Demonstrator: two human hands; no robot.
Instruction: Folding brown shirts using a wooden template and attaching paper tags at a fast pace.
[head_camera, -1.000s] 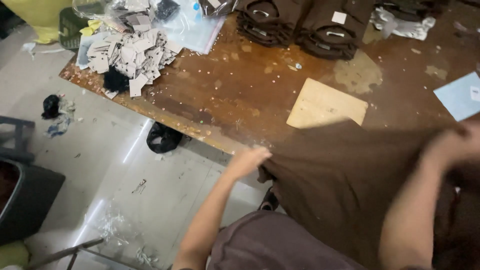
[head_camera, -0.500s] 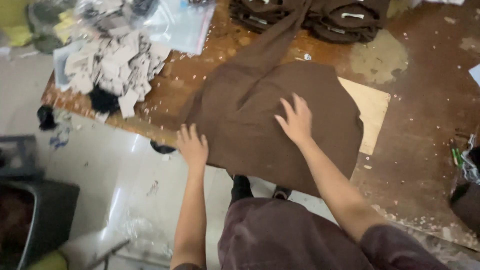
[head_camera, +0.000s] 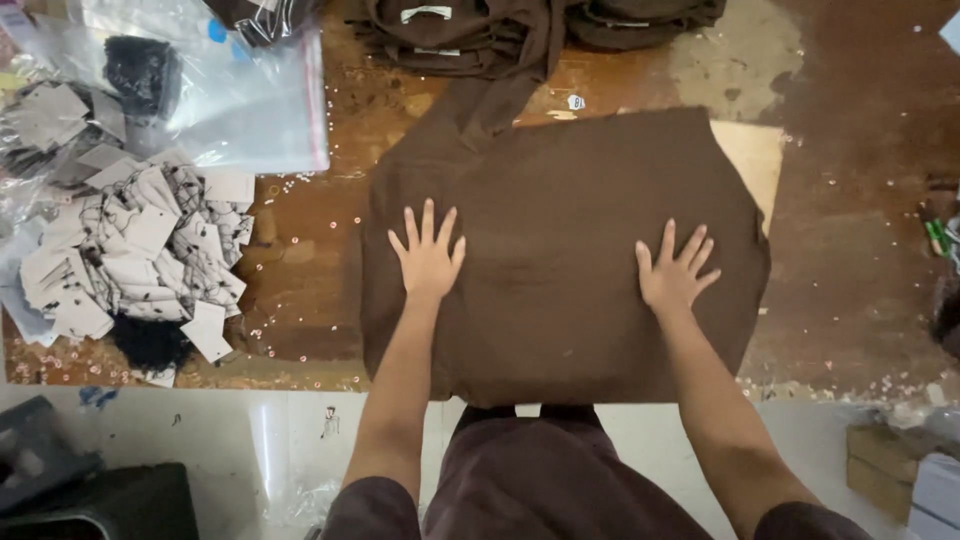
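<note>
Here, head view: left hand (head_camera: 428, 256) and right hand (head_camera: 676, 270) both lie flat, fingers spread, gripping nothing, pressed on the brown garment (head_camera: 560, 250) spread mid-worktop (head_camera: 850, 250) at the near edge. Risk, as judged — the near hem hangs at the worktop lip, so a pull toward the body could drag it off; the sleeve (head_camera: 490, 105) running up onto the stack of folded brown garments (head_camera: 450, 25) may snag them. Cardboard sheet (head_camera: 752, 155) sits half under the cloth. Pile of grey tags (head_camera: 140, 250) and clear plastic bags (head_camera: 230, 100) crowd the left — well apart.
</note>
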